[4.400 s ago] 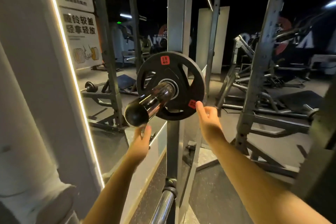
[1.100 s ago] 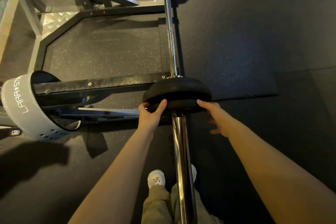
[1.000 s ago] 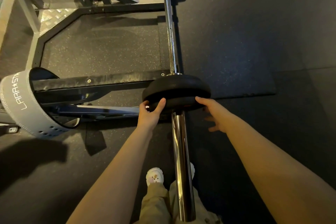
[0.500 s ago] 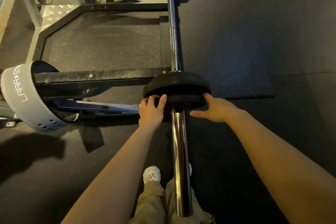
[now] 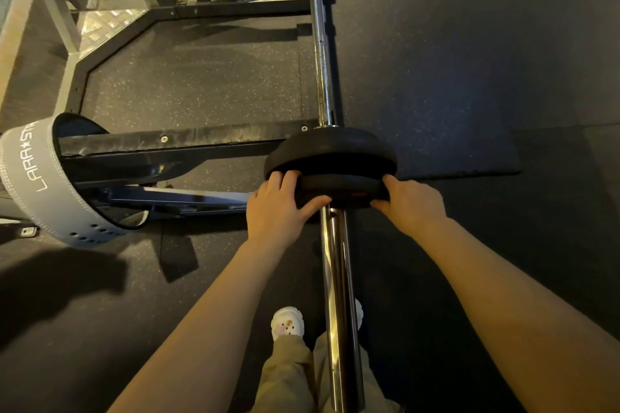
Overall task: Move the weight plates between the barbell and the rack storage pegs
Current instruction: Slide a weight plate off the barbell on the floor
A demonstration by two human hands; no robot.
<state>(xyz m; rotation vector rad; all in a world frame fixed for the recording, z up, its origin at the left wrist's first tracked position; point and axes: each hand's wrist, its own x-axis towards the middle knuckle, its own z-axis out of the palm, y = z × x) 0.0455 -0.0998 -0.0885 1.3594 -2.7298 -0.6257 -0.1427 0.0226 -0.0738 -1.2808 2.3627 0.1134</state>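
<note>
Near plate (image 5: 340, 185): black, on the barbell sleeve (image 5: 339, 278) at frame centre, pressed against a larger plate (image 5: 330, 147) just beyond it.
Left hand (image 5: 280, 211): grasps the near plate's left rim, fingers (image 5: 285, 179) curled over the top, thumb on its face.
Right hand (image 5: 411, 204): grasps the right rim the same way.
Barbell shaft (image 5: 321, 54): runs to the top of the frame.
Rack frame (image 5: 174, 147): left of the plates.
Grey belt (image 5: 37, 184): looped on the rack, far left.
Floor (image 5: 469, 77): dark rubber.
</note>
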